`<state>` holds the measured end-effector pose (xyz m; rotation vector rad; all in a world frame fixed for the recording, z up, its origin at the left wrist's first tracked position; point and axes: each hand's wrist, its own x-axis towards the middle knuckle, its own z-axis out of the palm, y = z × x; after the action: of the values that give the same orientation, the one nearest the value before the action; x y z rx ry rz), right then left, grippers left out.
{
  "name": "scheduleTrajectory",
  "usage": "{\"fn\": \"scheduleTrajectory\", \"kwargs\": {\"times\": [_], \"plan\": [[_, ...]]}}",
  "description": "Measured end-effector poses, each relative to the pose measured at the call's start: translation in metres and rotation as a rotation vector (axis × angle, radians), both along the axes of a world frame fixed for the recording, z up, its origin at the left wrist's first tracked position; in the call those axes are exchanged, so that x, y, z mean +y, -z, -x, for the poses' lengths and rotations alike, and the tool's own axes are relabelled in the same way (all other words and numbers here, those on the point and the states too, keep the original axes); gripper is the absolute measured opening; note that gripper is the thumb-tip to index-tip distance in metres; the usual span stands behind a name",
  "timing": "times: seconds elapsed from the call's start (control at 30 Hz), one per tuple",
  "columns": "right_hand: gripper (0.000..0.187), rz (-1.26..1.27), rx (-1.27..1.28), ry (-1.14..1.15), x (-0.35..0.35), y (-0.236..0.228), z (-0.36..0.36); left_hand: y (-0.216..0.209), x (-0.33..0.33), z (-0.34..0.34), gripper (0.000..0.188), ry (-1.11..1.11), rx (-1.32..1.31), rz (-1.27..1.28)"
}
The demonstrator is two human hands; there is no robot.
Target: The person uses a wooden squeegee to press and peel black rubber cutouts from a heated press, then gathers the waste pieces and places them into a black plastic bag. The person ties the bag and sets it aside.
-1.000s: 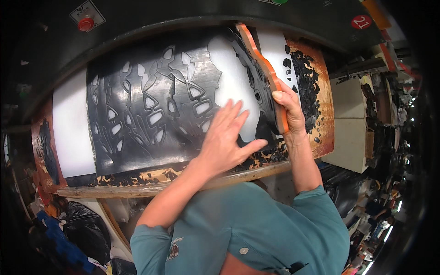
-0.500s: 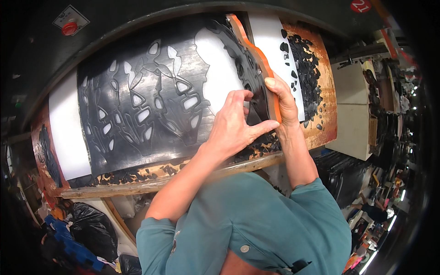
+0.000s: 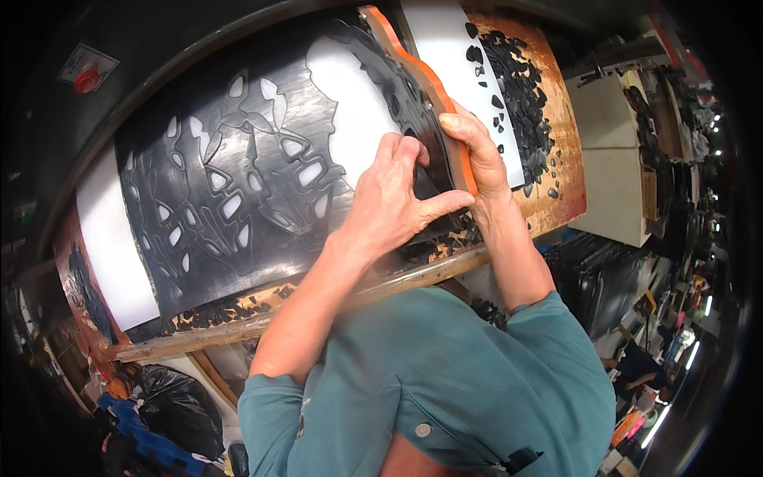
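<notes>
Orange-edged board [image 3: 430, 82] is up on a tilt over the R end of the black sheet [image 3: 258, 151], dark face turned L toward the bare white patch [image 3: 350, 103]. Looks stiff + fairly thick, prob. moderately heavy for one hand; won't flex much, so a hold at one end only = twist risk. Orange edge looks smooth, maybe a bit slippery, but its wavy outline should give some purchase. Best hold: R long edge nearer mid-length, plus a 2nd hold at the near end; go easy on the dark face, its pattern could be sharp.

R hand [image 3: 482, 153]: grip closed on the board's near part, thumb over the orange edge, fingers hidden behind. L hand [image 3: 389, 195]: thumb + fingers well apart in a C, thumb tip by the board's near end, fingers bent in at the dark face; tips lost in shadow there, so can't tell if that grip is clamped or just touching.

Black sheet lies flat, looks thin + bendy, w/ cut-outs. Loose black scraps [image 3: 518, 91] on the desk [image 3: 566, 159], far R.
</notes>
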<state>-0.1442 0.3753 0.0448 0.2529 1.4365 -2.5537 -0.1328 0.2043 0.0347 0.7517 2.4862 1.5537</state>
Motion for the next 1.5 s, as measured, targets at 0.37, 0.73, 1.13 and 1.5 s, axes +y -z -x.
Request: {"fn": "scheduleTrajectory", "kwargs": {"times": [0.37,0.73,1.13,1.5], "plan": [[0.053,0.053,-0.035,0.017,0.002,-0.003,0.002,-0.009,-0.004,0.011,0.073,0.111,0.238,0.078],[0.074,0.019,-0.009,0.024,0.007,0.004,0.003,-0.006,-0.008,0.006,0.031,0.159,0.278,0.18],[0.071,0.071,0.124,0.253,0.043,-0.043,-0.029,0.049,-0.082,-0.008,0.029,-0.472,-0.421,-0.403],[0.089,1.395,0.039,0.296,0.047,-0.027,-0.014,0.065,-0.09,-0.005,0.028,-0.426,-0.337,-0.399]]}}
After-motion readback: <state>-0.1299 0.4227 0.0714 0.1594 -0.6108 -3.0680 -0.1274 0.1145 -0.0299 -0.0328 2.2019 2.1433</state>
